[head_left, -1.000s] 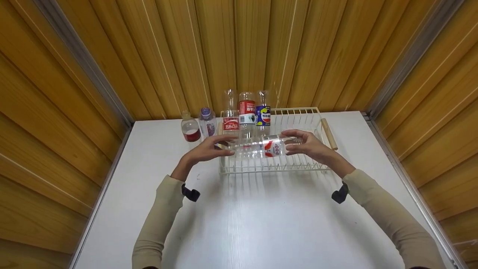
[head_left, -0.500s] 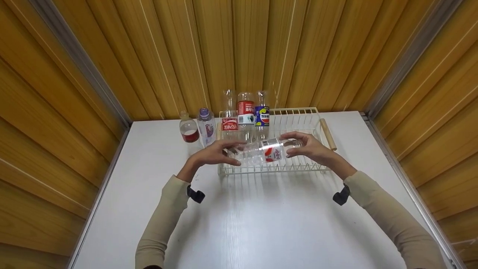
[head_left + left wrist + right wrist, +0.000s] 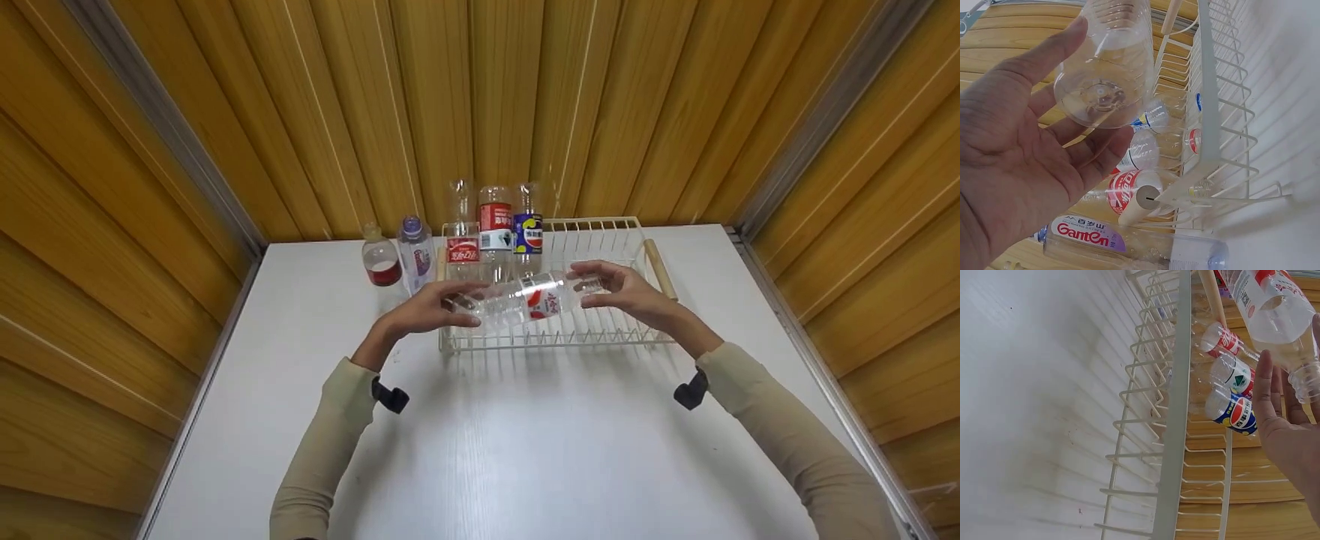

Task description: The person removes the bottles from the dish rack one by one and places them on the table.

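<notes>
A clear plastic bottle [image 3: 546, 298] with a red and white label is held sideways above the wire dish rack, its uncapped neck to the right. My left hand [image 3: 424, 309] grips its base end, with the thumb on one side and the fingers on the other, as the left wrist view shows at the bottle's bottom [image 3: 1103, 84]. Around the threaded neck [image 3: 1304, 382] curl the fingers and thumb of my right hand [image 3: 628, 294]; how firmly they touch is unclear. Behind, a Coca-Cola bottle [image 3: 463, 251], a red-labelled bottle [image 3: 496, 217] and a Pepsi bottle [image 3: 528, 234] stand upside down in the rack.
The white wire rack [image 3: 540, 346] has wooden handles [image 3: 660, 270] at its ends. Left of it, a Ganten bottle [image 3: 417, 259] and a bottle with a dark red label [image 3: 384, 271] stand on the white table [image 3: 525, 450]. Wooden panels [image 3: 495, 90] rise behind.
The held bottle has tilted, its base end coming nearer to me. My left hand has moved right and nearer with it; my right hand has shifted slightly right.
</notes>
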Motion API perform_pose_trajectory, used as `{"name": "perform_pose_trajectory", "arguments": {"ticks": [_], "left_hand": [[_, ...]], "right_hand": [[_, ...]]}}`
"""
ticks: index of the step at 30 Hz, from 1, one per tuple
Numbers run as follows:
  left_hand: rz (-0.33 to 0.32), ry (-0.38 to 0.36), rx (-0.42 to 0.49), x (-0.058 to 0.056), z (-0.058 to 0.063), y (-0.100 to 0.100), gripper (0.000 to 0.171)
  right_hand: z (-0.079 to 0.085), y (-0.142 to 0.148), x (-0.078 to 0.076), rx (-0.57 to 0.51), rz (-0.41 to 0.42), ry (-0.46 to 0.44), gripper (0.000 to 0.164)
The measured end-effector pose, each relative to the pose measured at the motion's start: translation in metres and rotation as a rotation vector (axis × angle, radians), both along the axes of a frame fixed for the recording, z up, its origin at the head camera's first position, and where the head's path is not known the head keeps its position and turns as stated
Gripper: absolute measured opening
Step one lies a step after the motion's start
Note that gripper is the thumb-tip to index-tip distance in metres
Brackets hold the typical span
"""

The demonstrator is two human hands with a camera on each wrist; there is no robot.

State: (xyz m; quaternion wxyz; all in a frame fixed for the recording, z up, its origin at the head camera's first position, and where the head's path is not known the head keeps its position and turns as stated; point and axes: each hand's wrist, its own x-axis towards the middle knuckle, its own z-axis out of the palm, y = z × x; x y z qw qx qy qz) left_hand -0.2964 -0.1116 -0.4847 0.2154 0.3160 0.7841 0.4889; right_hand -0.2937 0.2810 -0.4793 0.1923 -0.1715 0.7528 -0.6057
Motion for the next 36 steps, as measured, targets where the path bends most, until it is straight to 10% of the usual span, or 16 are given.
{"name": "perform_pose_trajectory", "arguments": {"ticks": [21,36], "left_hand": [[0.392,-0.170,0.317,0.013,-0.020,-0.069,0.062],[0.593,-0.298,0.575,0.031,-0.039,-0.110,0.073]], "right_hand": [[-0.003,0.105,-0.020,0.051,-0.177,0.046,0.056],[-0.008,0.123,-0.016,0.119,-0.270,0.079,0.059]]}}
